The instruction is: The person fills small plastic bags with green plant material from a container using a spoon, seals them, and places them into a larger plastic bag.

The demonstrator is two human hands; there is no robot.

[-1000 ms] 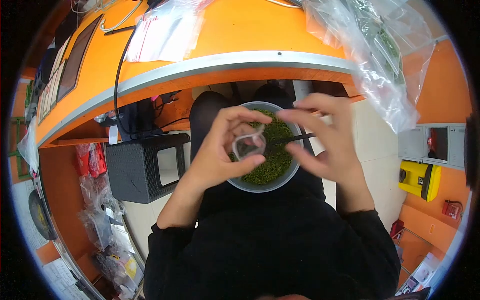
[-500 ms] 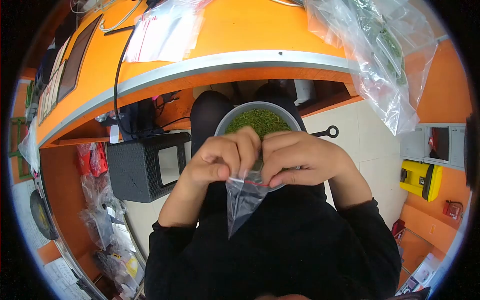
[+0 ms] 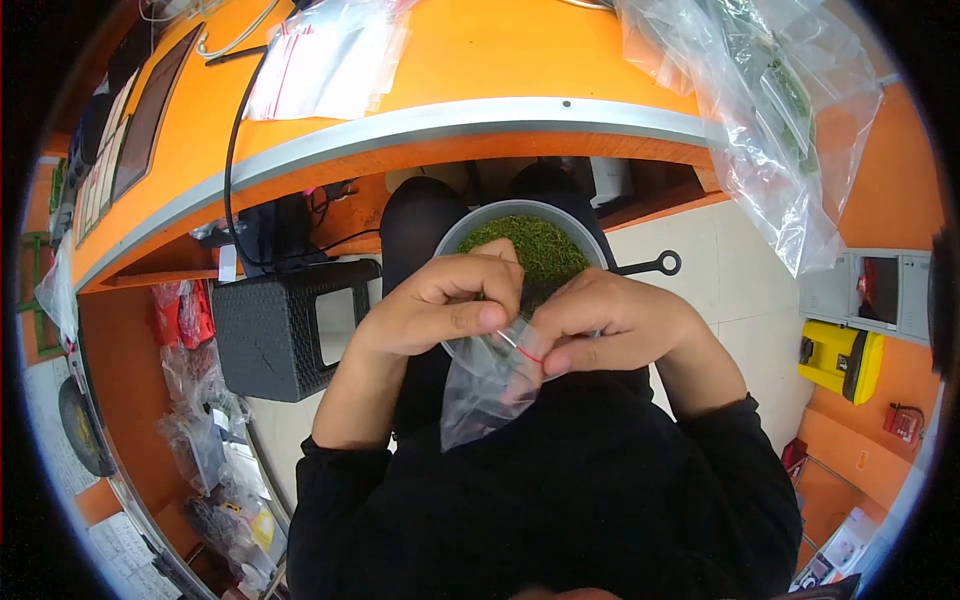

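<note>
A small clear zip bag point(image 3: 480, 395) with a red line along its mouth hangs between my two hands, in front of my black shirt. My left hand point(image 3: 445, 305) pinches the bag's edge with thumb and fingers. At the right end of the mouth, my right hand point(image 3: 615, 320) grips the bag; some of its fingers seem to reach inside the opening. Both hands are over the near part of a grey round pan point(image 3: 590, 228), which rests at my lap and holds green moss-like material point(image 3: 530, 245). The pan's handle points right.
An orange desk point(image 3: 500, 60) with a metal edge curves ahead, bearing a stack of clear bags point(image 3: 330, 70) and a large plastic bag point(image 3: 760, 130) with green material, draped over its edge. A black stool point(image 3: 270, 335) stands left; a yellow case point(image 3: 840, 360) lies right.
The small bag has spread wider and tilted, its mouth now slanting. My left hand has moved slightly right and turned. The pan has shifted slightly right in view.
</note>
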